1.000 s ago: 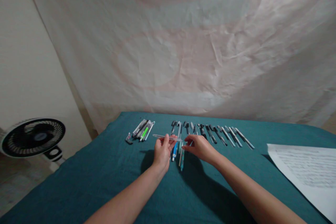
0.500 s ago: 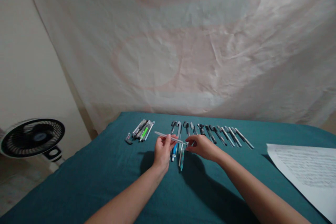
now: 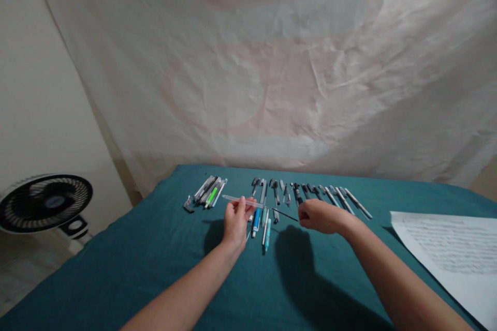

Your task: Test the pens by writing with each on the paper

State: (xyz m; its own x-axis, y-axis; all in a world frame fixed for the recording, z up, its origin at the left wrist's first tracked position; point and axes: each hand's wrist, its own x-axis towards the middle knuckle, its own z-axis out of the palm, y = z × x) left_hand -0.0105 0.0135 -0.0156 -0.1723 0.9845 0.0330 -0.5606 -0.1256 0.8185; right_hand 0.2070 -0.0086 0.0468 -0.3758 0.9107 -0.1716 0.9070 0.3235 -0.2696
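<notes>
My left hand [image 3: 235, 220] pinches a clear plastic pen barrel [image 3: 233, 199] between thumb and fingertips, level above the teal cloth-covered desk [image 3: 155, 258]. My right hand [image 3: 320, 215], at three o'clock from it, is closed on the end of a thin dark ink refill [image 3: 285, 214]. Its other end points at the barrel's mouth, and I cannot tell whether it sits inside. A row of grey and black pens [image 3: 330, 195] lies at twelve o'clock, and a white printed sheet [image 3: 446, 248] at three.
</notes>
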